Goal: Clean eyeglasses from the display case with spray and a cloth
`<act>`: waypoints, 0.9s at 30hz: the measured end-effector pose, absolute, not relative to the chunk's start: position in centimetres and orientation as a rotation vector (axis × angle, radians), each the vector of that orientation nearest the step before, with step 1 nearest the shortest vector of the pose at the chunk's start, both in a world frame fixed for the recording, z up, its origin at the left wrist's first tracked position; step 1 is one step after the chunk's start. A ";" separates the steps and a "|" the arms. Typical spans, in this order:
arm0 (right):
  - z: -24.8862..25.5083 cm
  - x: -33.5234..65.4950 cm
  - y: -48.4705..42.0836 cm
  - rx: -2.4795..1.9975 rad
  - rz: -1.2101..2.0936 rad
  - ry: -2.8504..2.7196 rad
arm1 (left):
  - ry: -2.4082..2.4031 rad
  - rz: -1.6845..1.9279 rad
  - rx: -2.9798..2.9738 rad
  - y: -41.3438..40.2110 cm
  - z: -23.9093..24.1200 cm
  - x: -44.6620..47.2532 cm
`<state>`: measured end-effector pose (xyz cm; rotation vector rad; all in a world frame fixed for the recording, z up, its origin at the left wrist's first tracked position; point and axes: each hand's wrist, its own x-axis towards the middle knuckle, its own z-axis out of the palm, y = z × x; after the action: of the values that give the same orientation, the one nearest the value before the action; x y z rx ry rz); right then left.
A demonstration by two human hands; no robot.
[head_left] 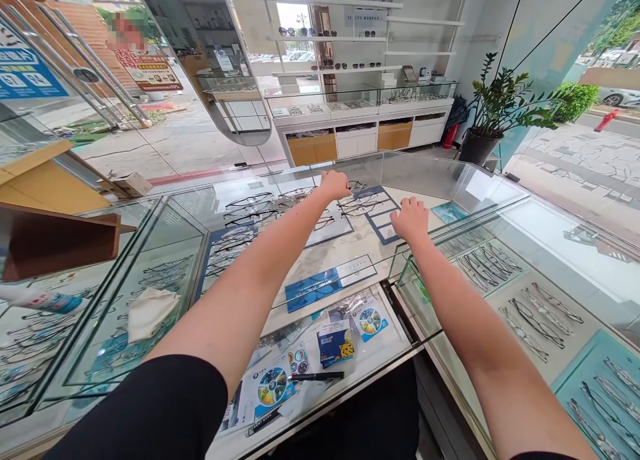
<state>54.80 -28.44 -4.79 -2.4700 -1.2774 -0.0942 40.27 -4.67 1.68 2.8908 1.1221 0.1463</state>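
My left hand (335, 184) reaches far over the glass display counter, its fingers closed at a pair of eyeglasses (357, 185) by their tips. Its forearm hides part of the rows behind it. Several dark-rimmed eyeglasses (250, 207) lie in rows on white and blue trays to its left. More thin-framed eyeglasses (357, 208) lie just below that hand. My right hand (412, 220) rests with bent, slightly spread fingers and thumb at the right edge of a blue-framed tray (379, 215). I see nothing held in it.
Nearer me lie a blue-and-white strip (330, 283), a dark blue card box (336, 345) and a black pen (320, 376). A cream cloth (151, 313) and white bottle (45, 300) sit on the left glass. Glass edges (430, 337) border the right case. A potted plant (480, 147) stands beyond.
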 end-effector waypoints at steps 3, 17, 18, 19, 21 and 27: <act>-4.7 54.8 -28.5 -2.473 -0.086 -1.267 | 1.124 0.196 2.879 -5.5 2.2 39.4; -4.9 56.1 -28.0 -2.429 -0.032 -1.164 | 0.564 0.466 2.576 -20.6 10.4 26.0; -4.9 56.4 -27.9 -2.423 -0.025 -1.144 | 0.493 0.405 2.532 -22.6 9.8 24.0; -4.9 56.7 -27.8 -2.416 -0.020 -1.122 | 0.449 0.352 2.475 -24.5 8.9 22.2; -5.1 57.2 -27.5 -2.404 -0.018 -1.079 | 0.432 0.217 2.379 -27.5 6.5 19.1; -5.8 58.2 -27.1 -2.411 -0.060 -0.951 | 0.516 0.082 2.414 -31.3 -1.7 16.0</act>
<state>58.23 -27.11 -5.80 -2.4112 -0.9512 -0.0595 15.95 -31.32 -1.66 2.4145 0.5163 0.0819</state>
